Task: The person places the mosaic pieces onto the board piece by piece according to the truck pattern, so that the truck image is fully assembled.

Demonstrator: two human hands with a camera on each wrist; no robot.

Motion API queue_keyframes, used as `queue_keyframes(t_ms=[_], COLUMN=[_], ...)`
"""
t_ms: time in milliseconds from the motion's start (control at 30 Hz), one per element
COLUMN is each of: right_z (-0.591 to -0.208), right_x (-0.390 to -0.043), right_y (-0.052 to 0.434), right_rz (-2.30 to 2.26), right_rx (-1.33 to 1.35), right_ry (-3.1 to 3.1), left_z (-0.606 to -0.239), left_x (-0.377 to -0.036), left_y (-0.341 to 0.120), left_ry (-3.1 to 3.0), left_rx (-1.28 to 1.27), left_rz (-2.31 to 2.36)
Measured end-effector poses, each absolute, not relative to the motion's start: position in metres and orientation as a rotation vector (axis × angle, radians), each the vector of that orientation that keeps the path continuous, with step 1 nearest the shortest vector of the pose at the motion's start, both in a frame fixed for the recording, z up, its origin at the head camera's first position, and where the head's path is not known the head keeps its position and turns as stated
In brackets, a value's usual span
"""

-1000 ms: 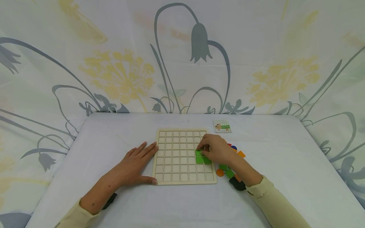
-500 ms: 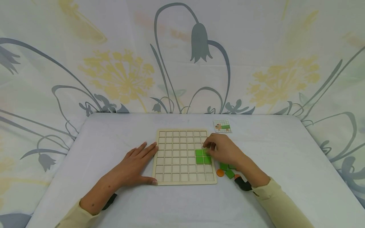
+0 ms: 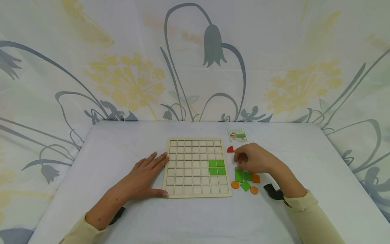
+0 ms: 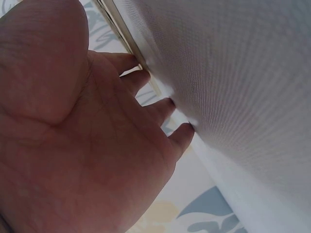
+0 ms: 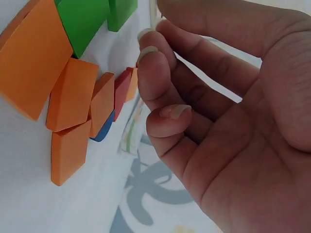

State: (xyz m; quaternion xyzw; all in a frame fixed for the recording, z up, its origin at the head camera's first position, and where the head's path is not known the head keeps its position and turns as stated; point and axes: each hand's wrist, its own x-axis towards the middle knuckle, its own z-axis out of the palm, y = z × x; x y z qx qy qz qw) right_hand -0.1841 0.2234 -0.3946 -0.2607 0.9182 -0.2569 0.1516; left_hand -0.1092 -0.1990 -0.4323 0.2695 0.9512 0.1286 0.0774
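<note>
A square wooden grid board (image 3: pixel 198 196) lies on the table, with a two-by-two block of green tiles (image 3: pixel 213 171) set in cells near its right side. My left hand (image 3: pixel 141 178) rests with fingers spread along the board's left edge; fingertips and thumb touch the rim. To the right of the board, my right hand (image 3: pixel 254 158) hovers over loose pieces, its fingers loosely bent and thumb apart from them. Nothing shows in its grasp in the right wrist view. Just below the thumb lies a loose green tile (image 3: pixel 239 176). Orange tiles (image 5: pixel 72 97) lie beside the fingers.
A small picture card (image 3: pixel 237 135) lies beyond the board's right corner. A red piece (image 3: pixel 230 149) sits by the board's right edge. Orange discs (image 3: pixel 235 184) lie near its lower right. Flower-patterned fabric (image 3: pixel 137 78) rises behind the table.
My right hand has left the green tiles on the board and moved right, over the loose pieces. All four cells of the green block now show. The left hand has not moved.
</note>
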Motion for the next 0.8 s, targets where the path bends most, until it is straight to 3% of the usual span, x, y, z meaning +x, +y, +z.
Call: queue_keyframes(t_ms=[800], right_z=[-0.3977], right_x=[-0.1812], right_y=[0.2161], right_rz=[-0.652], right_rx=[-0.798], right_ry=[2.573], left_z=[-0.4309], left_x=[-0.1091], left_y=[-0.1986], left_ry=[2.842], left_rx=[0.801], left_rz=[0.392])
